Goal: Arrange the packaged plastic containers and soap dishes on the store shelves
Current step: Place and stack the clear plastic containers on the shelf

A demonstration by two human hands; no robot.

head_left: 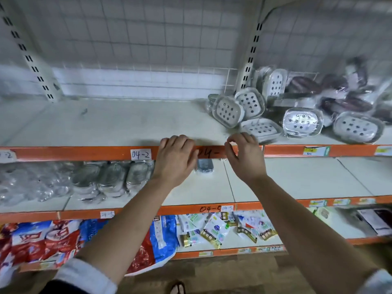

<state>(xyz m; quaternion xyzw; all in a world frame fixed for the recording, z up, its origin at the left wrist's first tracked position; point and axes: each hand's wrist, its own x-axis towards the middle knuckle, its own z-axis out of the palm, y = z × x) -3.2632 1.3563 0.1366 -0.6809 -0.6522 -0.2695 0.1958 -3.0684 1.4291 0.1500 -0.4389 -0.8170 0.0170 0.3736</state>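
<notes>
Hands at the orange front rail (84,153) of a pale shelf (106,122). The left hand (176,158) lies over the rail, fingers bent across its upper edge. The right hand (244,158), just beside it, brings thumb and forefinger close together at the same edge; whether they pinch anything cannot be told. A handwritten label (141,154) reading "04-2" sits on the rail just left of the left hand. Beyond and to the right of the right hand, wrapped soap dishes (228,111) lie in a loose heap, white perforated ones nearest, dark purple ones (350,100) farther off. Below the left hand, wrapped containers (110,177) stand on the next shelf. Lower still lie red and blue packets (53,236) and small sachets (214,230). A wire grid panel (148,39) and slotted upright (251,54) back the shelving.
</notes>
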